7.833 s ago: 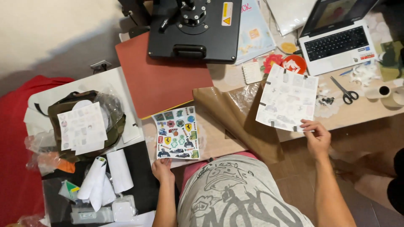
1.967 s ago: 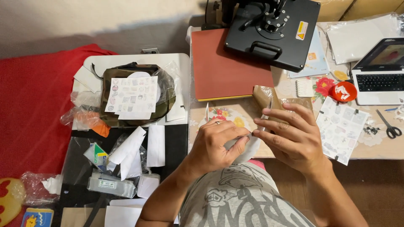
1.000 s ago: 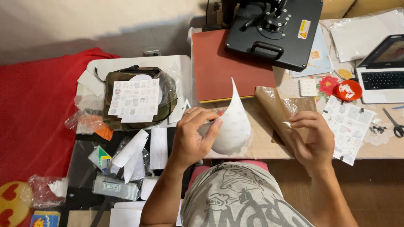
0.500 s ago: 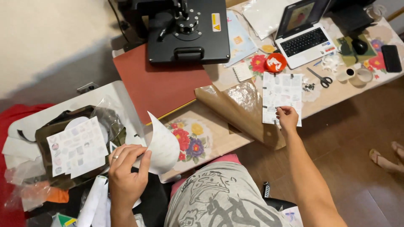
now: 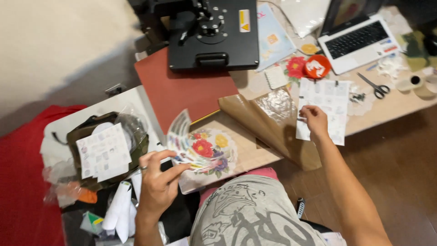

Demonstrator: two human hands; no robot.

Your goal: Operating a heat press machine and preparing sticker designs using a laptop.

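Head view: left hand (image 5: 157, 184) pinches a curling sticker sheet (image 5: 182, 141) over the floral print (image 5: 207, 152); it looks light, floppy, easily creased, best gripped at an edge. Right hand (image 5: 315, 120) grips a white sheet (image 5: 325, 109). Brown paper (image 5: 268, 125), heat press (image 5: 209, 32) and scissors (image 5: 373, 86) crowd close.

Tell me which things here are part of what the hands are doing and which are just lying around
In hand:
left hand holding curled sticker sheet
right hand on white printed sheet
flower print

Lying about:
scissors
laptop
tape roll
heat press
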